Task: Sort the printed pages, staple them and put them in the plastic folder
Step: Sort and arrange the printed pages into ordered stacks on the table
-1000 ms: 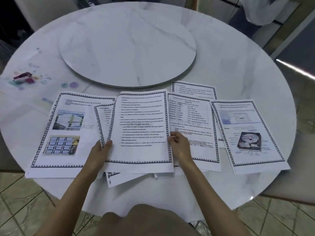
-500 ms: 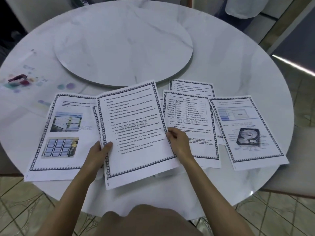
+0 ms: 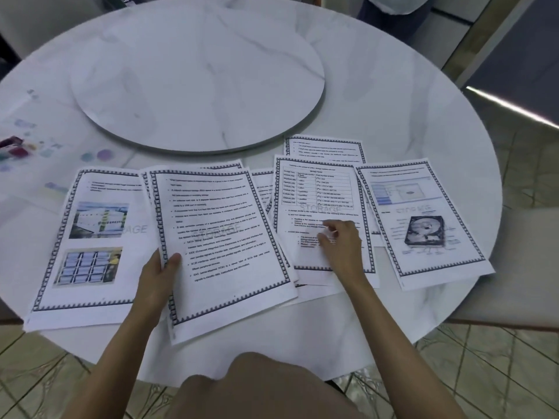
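The right hand [image 3: 340, 246] is off the right edge of the text page [image 3: 223, 246] and now sits right of centre over the table page [image 3: 320, 201]. Only the left hand [image 3: 157, 279] grips the text page, which is tilted more.

Light: even, cool and soft from overhead across the white marble worktop [image 3: 393, 95], with faint shadows under the printed pages [image 3: 223, 237], a dull sheen rather than glare on the stone, and one hard bright strip [image 3: 511, 108] burnt out at your right edge. Sharpness: the print is soft and largely unreadable, your right hand [image 3: 341, 249] is smeared by motion blur at the fingers [image 3: 329, 226], and your left hand [image 3: 154, 279] is crisper. Distortion: wide-angle bending curves the worktop rim and the floor tiles [image 3: 484, 373] towards the dimmer corners.
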Demonstrator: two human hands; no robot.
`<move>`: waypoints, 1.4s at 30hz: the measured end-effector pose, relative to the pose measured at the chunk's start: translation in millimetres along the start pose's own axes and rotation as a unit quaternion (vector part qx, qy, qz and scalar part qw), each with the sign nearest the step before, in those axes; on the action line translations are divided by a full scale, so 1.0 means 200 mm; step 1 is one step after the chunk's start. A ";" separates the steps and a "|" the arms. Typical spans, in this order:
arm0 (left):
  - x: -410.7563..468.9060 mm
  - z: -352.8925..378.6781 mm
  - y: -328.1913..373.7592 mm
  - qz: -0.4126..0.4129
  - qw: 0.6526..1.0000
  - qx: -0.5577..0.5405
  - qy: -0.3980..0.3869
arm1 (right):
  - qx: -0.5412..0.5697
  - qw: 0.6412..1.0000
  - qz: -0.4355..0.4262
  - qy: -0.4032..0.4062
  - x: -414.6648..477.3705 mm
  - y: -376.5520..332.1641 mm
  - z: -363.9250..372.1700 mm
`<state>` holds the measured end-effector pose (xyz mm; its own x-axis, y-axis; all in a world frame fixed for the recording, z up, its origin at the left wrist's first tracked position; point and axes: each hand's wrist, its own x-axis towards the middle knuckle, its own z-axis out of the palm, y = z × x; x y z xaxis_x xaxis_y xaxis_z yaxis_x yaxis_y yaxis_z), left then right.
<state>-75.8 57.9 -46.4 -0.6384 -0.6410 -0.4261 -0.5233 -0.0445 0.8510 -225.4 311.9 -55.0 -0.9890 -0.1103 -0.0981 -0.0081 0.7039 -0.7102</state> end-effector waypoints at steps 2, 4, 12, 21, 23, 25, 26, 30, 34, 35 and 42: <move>0.00 0.01 0.01 0.013 1.000 0.013 0.014 | -0.044 0.998 0.029 0.036 0.01 0.06 -0.06; 0.00 0.01 0.02 0.024 0.999 0.021 0.029 | -0.118 0.989 0.064 0.061 0.02 0.11 -0.10; 0.01 0.06 0.03 0.034 0.998 0.025 0.046 | -0.181 0.978 0.087 0.048 0.02 0.16 -0.13; -0.03 0.15 0.02 0.026 0.998 0.020 0.044 | -0.178 0.980 0.083 0.015 0.04 0.16 -0.15; -0.04 0.18 0.02 0.028 0.999 0.018 0.041 | -0.171 0.981 0.094 0.011 0.05 0.16 -0.15; -0.05 0.21 0.03 0.030 0.999 0.016 0.043 | -0.166 0.981 0.102 0.008 0.05 0.16 -0.15; -0.06 0.23 0.04 0.030 0.998 0.015 0.044 | -0.167 0.981 0.104 0.007 0.06 0.16 -0.15; -0.07 0.27 0.05 0.021 0.998 0.020 0.048 | -0.168 0.980 0.110 -0.001 0.07 0.16 -0.16; -0.08 0.27 0.04 0.020 0.999 0.022 0.043 | -0.163 0.980 0.113 -0.003 0.07 0.16 -0.16; -0.08 0.27 0.04 0.021 0.999 0.021 0.043 | -0.158 0.981 0.116 -0.005 0.07 0.15 -0.16; -0.07 0.24 0.07 0.032 0.998 0.004 0.053 | -0.104 0.990 0.089 -0.028 0.13 0.16 -0.17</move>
<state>-100.1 103.3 -43.6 -0.6071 -0.7204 -0.3352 -0.4881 0.0053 0.8728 -256.1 355.9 -56.3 -0.9680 -0.0066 -0.2510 0.1291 0.8443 -0.5201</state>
